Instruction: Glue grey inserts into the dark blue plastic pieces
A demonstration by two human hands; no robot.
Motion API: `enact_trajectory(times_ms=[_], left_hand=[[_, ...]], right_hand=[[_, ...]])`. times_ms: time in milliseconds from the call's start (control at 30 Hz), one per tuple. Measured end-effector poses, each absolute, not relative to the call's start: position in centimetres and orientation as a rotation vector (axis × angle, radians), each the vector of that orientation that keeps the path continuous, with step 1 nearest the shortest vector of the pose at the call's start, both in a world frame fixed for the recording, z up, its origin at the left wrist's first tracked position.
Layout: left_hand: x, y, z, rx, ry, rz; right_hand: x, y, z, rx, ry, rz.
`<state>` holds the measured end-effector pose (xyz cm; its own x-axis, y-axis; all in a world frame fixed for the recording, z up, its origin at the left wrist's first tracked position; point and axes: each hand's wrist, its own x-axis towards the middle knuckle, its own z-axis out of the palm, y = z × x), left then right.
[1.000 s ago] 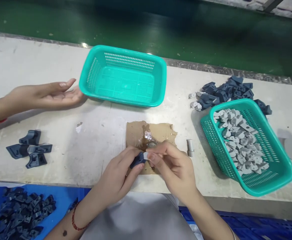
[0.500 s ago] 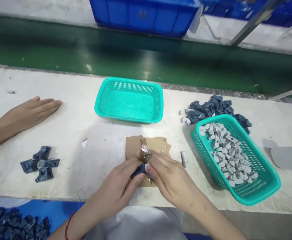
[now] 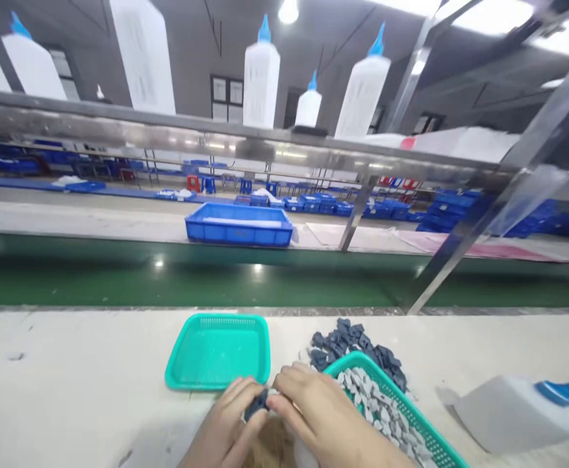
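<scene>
Both hands pinch a dark part at the table's near edge

Left hand [image 3: 223, 426] and right hand [image 3: 314, 416] meet fingertip to fingertip on the dark part [image 3: 256, 404], held between them just before an empty teal basket [image 3: 216, 354] on the table [image 3: 70, 377]

Both hands meet low at the bench edge: left hand [image 3: 226, 422] and right hand [image 3: 314, 413], fingertips pinched together, knuckles up.
</scene>
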<state>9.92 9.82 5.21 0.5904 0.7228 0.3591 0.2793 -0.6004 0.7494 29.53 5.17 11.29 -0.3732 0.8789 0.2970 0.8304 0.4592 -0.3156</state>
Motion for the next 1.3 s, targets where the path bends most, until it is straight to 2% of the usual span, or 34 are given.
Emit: enact_trajectory(times_ms=[100, 167, 333, 500, 667, 867, 1300], left_hand=[[9.2, 13.7, 4.3, 2.34, 1.079, 0.948], [8.4, 16.2, 3.2, 2.382, 1.265, 0.956], [7.3, 19.0, 0.1, 2.436, 1.371, 0.978], [7.3, 18.2, -1.6, 2.491, 1.362, 0.966], [7.3, 17.9, -1.9, 2.525, 1.331, 0.914], [7.2, 18.0, -2.3, 2.518, 1.335, 0.894], [7.2, 17.3, -1.0, 2.456, 1.357, 0.735]], right_hand=[[32.4, 8.7, 17.4, -1.389, -2.062, 0.095], [34.8, 11.6, 22.5, -1.461, -1.765, -0.161], [38.1, 19.6, 34.3, -1.611, -1.4, -0.423], [35.3, 26.1, 40.0, -1.804, -1.317, -0.466], [33.6, 28.6, 41.2, -1.953, -1.344, -0.5], [33.7, 27.7, 40.9, -1.935, -1.437, -0.604], [32.0, 25.4, 35.7, -1.756, -1.384, -0.782]])
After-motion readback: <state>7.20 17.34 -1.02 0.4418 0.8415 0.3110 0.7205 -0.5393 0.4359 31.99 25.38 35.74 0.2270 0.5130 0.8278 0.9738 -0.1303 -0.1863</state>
